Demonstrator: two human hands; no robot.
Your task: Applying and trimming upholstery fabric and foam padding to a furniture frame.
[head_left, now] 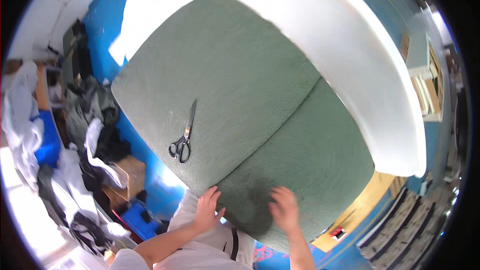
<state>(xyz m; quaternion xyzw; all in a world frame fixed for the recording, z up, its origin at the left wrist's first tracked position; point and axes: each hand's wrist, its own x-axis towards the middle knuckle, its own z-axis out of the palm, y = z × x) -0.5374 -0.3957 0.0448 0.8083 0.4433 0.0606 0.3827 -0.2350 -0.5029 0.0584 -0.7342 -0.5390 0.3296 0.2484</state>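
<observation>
A large sheet of dark green, short-napped fabric (pixel 225 55) lies spread before me, with a dark seam or fold line running across it from near left to far right. At its near edge, close to where that line ends, my left hand (pixel 206 211) rests with thumb and fingers apart. My right hand (pixel 284 210) is over the near part of the fabric, fingers loosely bent and apart, holding nothing visible. Beside it the nap looks darker in a rounded patch. Black-handled scissors (pixel 186 135) lie on the fabric to the left, their closed blades pointing away from me.
White padded sheeting (pixel 350 55) curves round the far and right sides. A wooden table edge (pixel 370 197) shows at lower right, with a small red object (pixel 337 233) on it. Left, on the blue floor, stand a cardboard box (pixel 131 177) and heaped dark and white cloth (pixel 92 105).
</observation>
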